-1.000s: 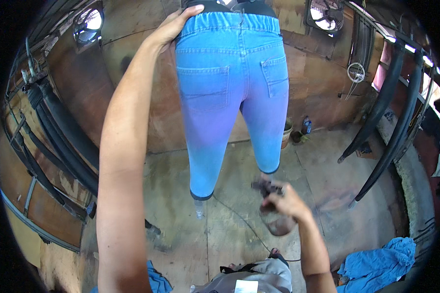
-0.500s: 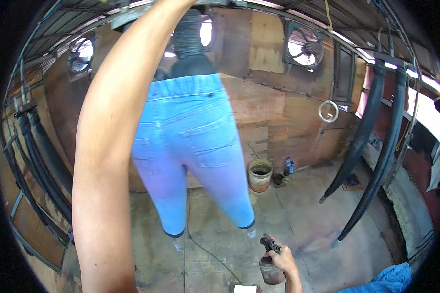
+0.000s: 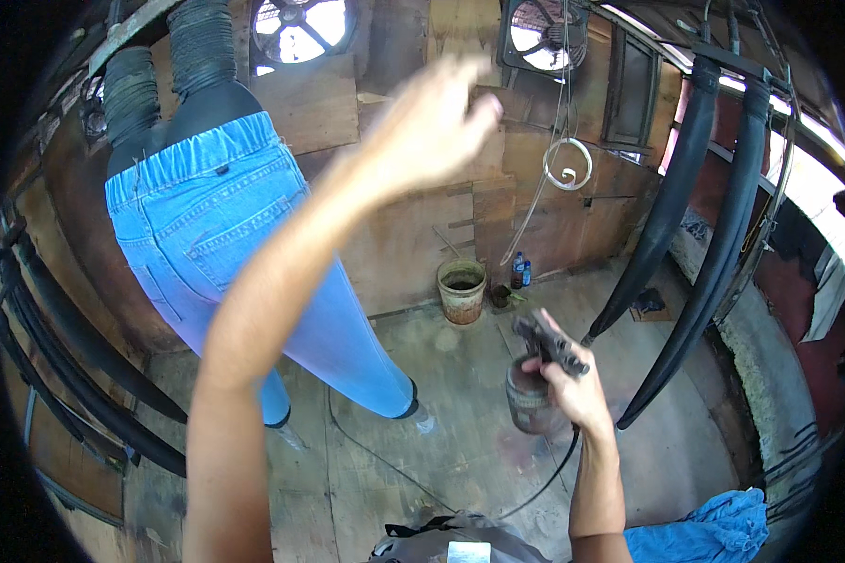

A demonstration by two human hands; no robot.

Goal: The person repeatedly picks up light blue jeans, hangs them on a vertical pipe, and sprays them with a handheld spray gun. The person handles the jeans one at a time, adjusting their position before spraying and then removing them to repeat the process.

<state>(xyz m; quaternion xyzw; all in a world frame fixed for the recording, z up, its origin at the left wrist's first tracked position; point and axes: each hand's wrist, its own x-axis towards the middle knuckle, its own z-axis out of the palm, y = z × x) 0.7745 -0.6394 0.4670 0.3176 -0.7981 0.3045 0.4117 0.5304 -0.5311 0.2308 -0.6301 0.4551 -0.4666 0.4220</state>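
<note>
My right hand [image 3: 573, 375] is closed around a dark spray gun [image 3: 535, 338], its paint cup [image 3: 530, 399] hanging below and a hose running down from it. Raised and stretched forward, my left hand [image 3: 432, 127] is blurred; thumb and fingers look apart, with nothing visible between them. It is nearest a thin hanging cord [image 3: 565, 94] with a white ring [image 3: 567, 164]. Light blue jeans [image 3: 244, 216], with a purplish tint on the legs, are stretched over a black leg form [image 3: 207, 103] at the left. My left forearm covers part of them.
Hanging black leg forms stand at the right [image 3: 671, 206] and far left [image 3: 75, 328]. A dirty bucket [image 3: 462, 291] and bottles [image 3: 519, 271] sit by the back wall. The hose [image 3: 385, 469] crosses the floor. A crumpled blue garment [image 3: 709, 530] lies lower right. Wall fans [image 3: 300, 28] are overhead.
The jeans on their form have shifted left in view. My left hand, out of sight above before, now shows near the cord. The spray gun has come higher in view.
</note>
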